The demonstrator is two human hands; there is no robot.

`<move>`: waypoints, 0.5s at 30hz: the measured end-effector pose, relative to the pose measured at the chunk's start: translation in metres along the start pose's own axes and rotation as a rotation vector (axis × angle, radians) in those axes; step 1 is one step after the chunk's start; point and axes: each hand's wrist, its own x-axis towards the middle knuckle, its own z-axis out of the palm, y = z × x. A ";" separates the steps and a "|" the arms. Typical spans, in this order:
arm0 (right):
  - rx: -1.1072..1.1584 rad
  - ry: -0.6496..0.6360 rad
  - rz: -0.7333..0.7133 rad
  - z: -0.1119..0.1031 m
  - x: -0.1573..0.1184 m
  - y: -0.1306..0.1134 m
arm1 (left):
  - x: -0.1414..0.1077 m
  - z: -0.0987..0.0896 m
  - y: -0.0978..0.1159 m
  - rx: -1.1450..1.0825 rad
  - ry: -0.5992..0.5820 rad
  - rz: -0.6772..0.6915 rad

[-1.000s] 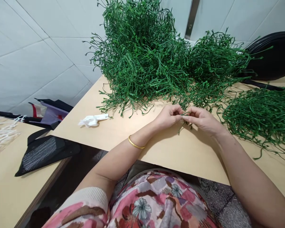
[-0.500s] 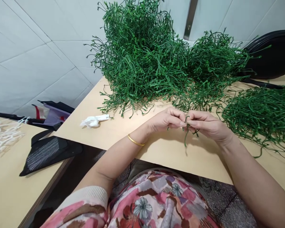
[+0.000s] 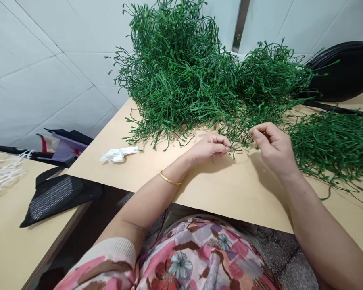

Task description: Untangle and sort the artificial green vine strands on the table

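Observation:
A tall heap of thin green stems [image 3: 181, 80] with small tips stands on the pale table [image 3: 199, 189] against the tiled wall. In front of it my left hand [image 3: 213, 148], above a gold bracelet, is closed round a small green stem piece whose ends poke out beside the fingertips. To its right, my right hand [image 3: 270, 145] is raised near the heap's front edge, thumb and forefinger pinched together. What is between those fingertips, if anything, is too small to make out. A flatter bundle of green stems [image 3: 335, 145] lies right of my right hand.
A crumpled white item [image 3: 117, 154] lies at the table's left part. On a second table at the left are white strands [image 3: 3, 171] and a black mesh piece [image 3: 54, 197]. A round black object [image 3: 345, 72] leans at the back right, and a metal strip [image 3: 240, 26] runs down the wall.
My hands have moved apart. The right one has gone up and to the right, away from the green piece, which stays in my left hand.

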 end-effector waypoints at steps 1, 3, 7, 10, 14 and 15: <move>-0.030 -0.023 -0.048 0.003 -0.001 -0.002 | -0.001 0.001 0.001 0.037 -0.006 0.003; -0.045 -0.124 -0.091 0.010 -0.004 -0.004 | -0.002 0.003 0.002 0.077 -0.009 0.019; -0.017 -0.378 0.051 0.021 -0.008 0.002 | -0.001 0.004 0.000 0.099 0.020 0.039; -0.129 -0.399 0.107 0.023 -0.010 0.008 | 0.000 0.005 -0.003 0.185 0.028 0.024; -0.248 -0.457 0.022 0.019 -0.011 0.005 | 0.000 0.004 -0.003 0.259 0.007 0.045; -0.228 -0.507 -0.010 0.016 -0.010 0.003 | -0.001 0.004 -0.002 0.248 -0.024 0.045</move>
